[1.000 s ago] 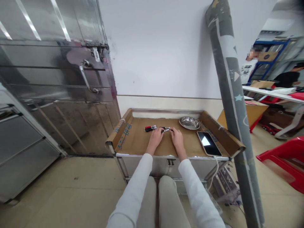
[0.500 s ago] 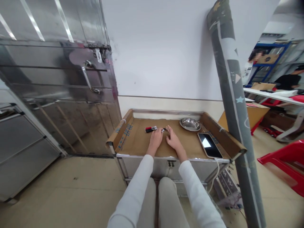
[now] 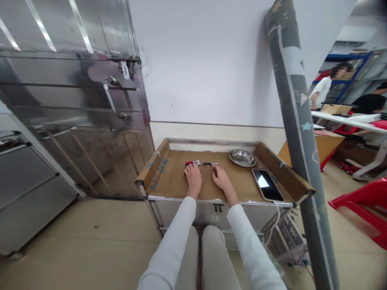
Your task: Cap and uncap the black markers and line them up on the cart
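Note:
On the brown cardboard-lined tabletop, my left hand (image 3: 193,178) lies with its fingers spread over a small group of pens. A red pen (image 3: 189,163) with a white end shows just beyond the fingertips; dark ones beside it are mostly hidden. To the right, a single black pen (image 3: 207,164) with a whitish end lies sideways. My right hand (image 3: 222,179) rests at that pen's right end, index fingertip at it and thumb apart, with the other fingers curled out of clear view.
A shallow round metal dish (image 3: 242,158) stands at the back right. In front of it lies a phone (image 3: 267,184) with a white cable. Raised cardboard sides (image 3: 284,172) border the table. A tall grey roll (image 3: 298,121) leans at the right. Other people are in the far background.
My left hand has moved left from the single black pen onto the grouped pens. The black pen now lies apart, and my right hand has stayed by its right end.

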### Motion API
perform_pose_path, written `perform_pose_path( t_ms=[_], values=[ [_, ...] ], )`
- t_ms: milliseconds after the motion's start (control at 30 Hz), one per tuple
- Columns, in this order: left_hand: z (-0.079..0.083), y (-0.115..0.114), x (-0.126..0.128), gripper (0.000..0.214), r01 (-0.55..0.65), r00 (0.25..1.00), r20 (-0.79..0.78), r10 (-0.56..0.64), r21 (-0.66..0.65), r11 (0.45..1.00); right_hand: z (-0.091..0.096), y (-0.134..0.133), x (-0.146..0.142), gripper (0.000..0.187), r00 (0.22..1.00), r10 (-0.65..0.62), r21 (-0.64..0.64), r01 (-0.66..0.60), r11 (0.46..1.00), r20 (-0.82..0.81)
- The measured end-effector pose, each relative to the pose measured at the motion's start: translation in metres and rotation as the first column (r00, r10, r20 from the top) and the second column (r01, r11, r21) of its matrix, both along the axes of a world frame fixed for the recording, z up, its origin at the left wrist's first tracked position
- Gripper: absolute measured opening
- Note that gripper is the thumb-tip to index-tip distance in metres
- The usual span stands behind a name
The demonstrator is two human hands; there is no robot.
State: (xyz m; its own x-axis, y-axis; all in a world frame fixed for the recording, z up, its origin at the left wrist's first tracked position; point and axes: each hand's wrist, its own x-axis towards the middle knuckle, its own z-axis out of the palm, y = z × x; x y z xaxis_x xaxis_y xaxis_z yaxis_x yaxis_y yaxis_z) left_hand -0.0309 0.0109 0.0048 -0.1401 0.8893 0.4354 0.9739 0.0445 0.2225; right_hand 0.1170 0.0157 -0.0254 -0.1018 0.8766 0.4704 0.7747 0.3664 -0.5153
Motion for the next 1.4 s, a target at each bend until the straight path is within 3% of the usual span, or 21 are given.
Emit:
perform_pose_path(
  t_ms=[467, 567, 733, 1100, 1400],
  values=[
    [0.001, -0.001, 0.0, 0.031, 0.031, 0.993, 0.115, -0.033, 0.023, 0.999, -0.002, 0.003, 0.001, 0.032, 1.0, 0.007, 0.028, -0.008, 1.0, 0.014],
    [0.001, 0.0, 0.001, 0.031, 0.133, 0.988, 0.074, -0.135, 0.035, 0.991, -0.001, 0.003, 0.001, 0.032, 1.0, 0.009, 0.027, -0.009, 1.0, 0.001],
    [0.0, 0.002, 0.001, 0.027, 0.406, 0.914, 0.021, -0.406, -0.013, 0.914, 0.0, 0.003, 0.001, 0.031, 1.0, 0.003, 0.025, -0.003, 1.0, -0.003],
    [-0.003, 0.008, -0.003, 0.018, 0.521, 0.85, 0.112, -0.514, -0.039, 0.853, -0.002, 0.004, 0.002, 0.031, 1.0, -0.001, 0.026, 0.001, 1.0, 0.019],
    [-0.007, 0.012, -0.004, 0.02, 0.537, 0.837, 0.13, -0.531, -0.013, 0.844, 0.0, 0.003, 0.002, 0.032, 1.0, 0.012, 0.021, -0.012, 1.0, -0.015]
  ],
)
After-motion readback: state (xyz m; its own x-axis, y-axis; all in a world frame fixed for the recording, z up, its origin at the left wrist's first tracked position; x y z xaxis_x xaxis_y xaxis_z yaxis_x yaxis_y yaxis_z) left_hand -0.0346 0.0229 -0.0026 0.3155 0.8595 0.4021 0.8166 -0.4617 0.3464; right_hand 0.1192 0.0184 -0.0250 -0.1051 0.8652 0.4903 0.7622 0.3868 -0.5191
